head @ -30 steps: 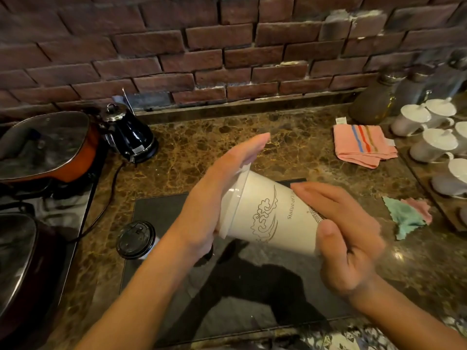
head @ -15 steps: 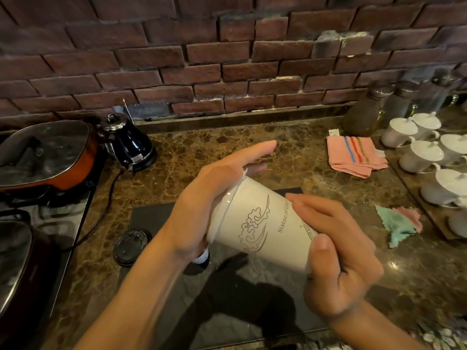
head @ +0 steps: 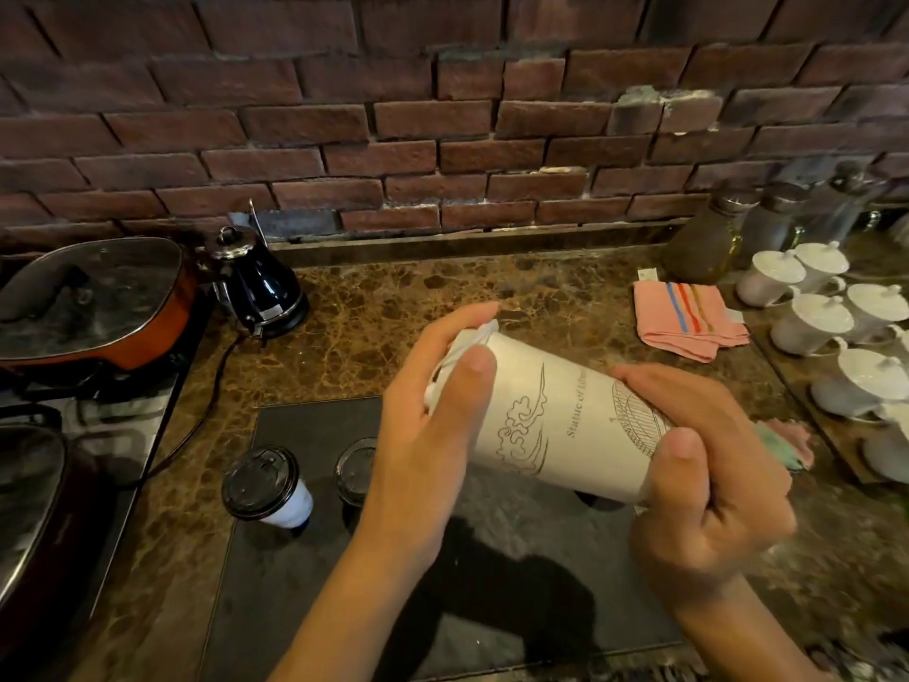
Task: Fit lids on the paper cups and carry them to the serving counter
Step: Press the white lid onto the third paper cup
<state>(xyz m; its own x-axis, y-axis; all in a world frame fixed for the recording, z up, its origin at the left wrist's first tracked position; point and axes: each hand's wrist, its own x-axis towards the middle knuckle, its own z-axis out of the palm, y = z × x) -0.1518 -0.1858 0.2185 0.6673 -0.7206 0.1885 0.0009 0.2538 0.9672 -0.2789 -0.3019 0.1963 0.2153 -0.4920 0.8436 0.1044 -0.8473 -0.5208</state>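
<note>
Left hand (head: pixel 433 435) curled on lid (head: pixel 467 339), right hand (head: pixel 698 465) gripping cup (head: pixel 565 415) base. Cup tilted sideways: your uneven press could buckle rim, leave lid half-seated.

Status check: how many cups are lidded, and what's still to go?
Done: one small cup stands on the dark mat with a black lid on. In hand: the big white cup is held tilted, right hand gripping its base, left hand curled over a white lid at the rim; seating can't be confirmed. Left: another black lid beside the small cup, and carrying everything over.
</note>
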